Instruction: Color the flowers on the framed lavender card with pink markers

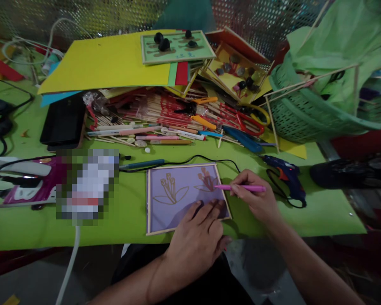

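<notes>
A purple framed card (178, 207) with outlined flowers lies on the green table (28, 224) near its front edge. My left hand (198, 237) rests flat on the card's lower right corner, fingers stretched out. My right hand (257, 197) pinches a pink pen (241, 187), whose tip touches the right flower on the card.
A blue glue gun (287, 178) lies right of the card, its black cord running behind it. Pens, sticks, red scissors (247, 123) and yellow sheets (111, 63) pile at the back. A green basket (307, 114) stands back right, a black phone (63, 123) back left.
</notes>
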Motion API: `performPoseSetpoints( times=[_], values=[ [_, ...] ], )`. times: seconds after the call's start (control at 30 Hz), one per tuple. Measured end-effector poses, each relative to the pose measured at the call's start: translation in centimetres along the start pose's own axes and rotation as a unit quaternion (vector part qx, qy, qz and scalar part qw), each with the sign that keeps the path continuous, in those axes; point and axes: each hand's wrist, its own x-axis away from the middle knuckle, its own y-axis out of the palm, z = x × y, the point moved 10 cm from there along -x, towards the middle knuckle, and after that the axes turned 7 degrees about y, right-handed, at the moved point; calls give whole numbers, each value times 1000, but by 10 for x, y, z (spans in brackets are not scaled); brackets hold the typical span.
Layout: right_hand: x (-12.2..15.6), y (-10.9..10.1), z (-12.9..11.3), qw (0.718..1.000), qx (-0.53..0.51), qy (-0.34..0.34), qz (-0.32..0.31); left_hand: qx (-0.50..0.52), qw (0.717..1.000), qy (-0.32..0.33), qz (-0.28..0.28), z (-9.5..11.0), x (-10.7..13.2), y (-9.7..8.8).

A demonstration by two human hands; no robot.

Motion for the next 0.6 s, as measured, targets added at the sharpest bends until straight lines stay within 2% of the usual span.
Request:
performPoseSetpoints(
  times=[0.13,0.33,0.6],
  values=[
    [0,1,1,1000,-4,-2,-1,-2,1000,1,-3,1,1,1],
    [-3,0,-9,999,4,-27,28,-8,1000,6,0,0,-1,-1],
    [0,2,-8,999,1,-38,11,-3,1000,4,7,1,-1,-3]
  ],
)
